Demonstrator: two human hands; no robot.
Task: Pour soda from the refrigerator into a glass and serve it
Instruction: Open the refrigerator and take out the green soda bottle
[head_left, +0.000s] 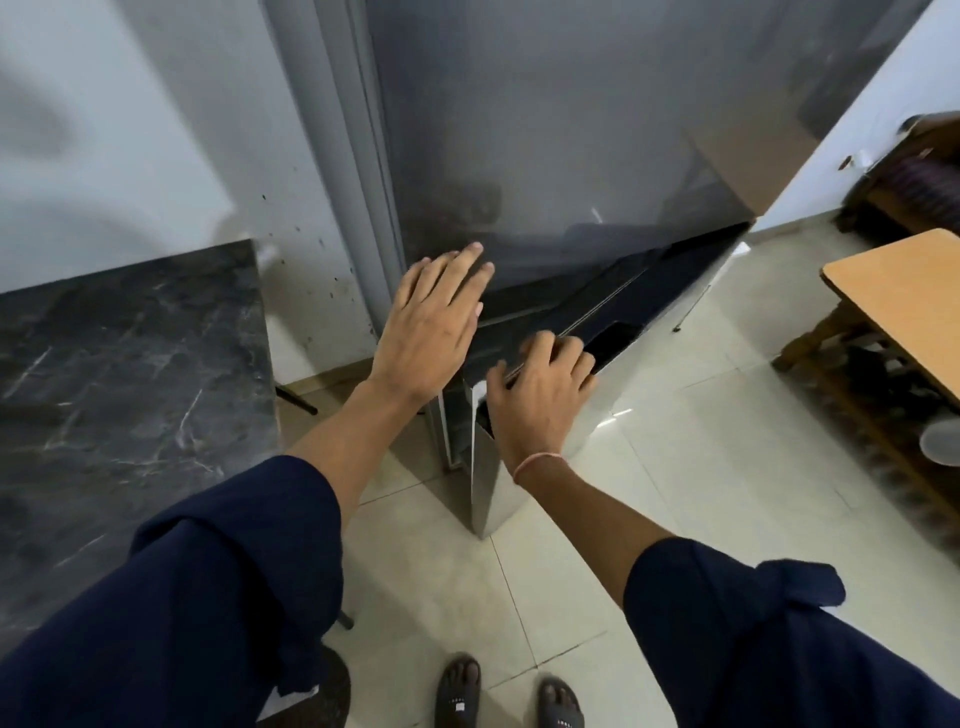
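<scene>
Two doors make up the front of the refrigerator (561, 135) you are facing: a tall dark upper door (571, 156) and a lower door (524, 431) that already stands slightly ajar, its near edge swung out toward you. A dark marble counter (119, 353) sits to your left and a wooden table (893, 291) to your right, with pale floor tiles between.

Your left hand (434, 322) lies flat and spread against the bottom of the upper door, fingers apart, gripping nothing. Your right hand (540, 395) is curled over the top edge of the lower door, fingers hooked into the gap between the two doors and clamped on that edge.

No soda or glass shows anywhere; the soda is presumably inside, behind the lower door. That top edge runs away from you to the right, and the door opens at its near end, so your right hand looks best placed to pull while the left braces.
</scene>
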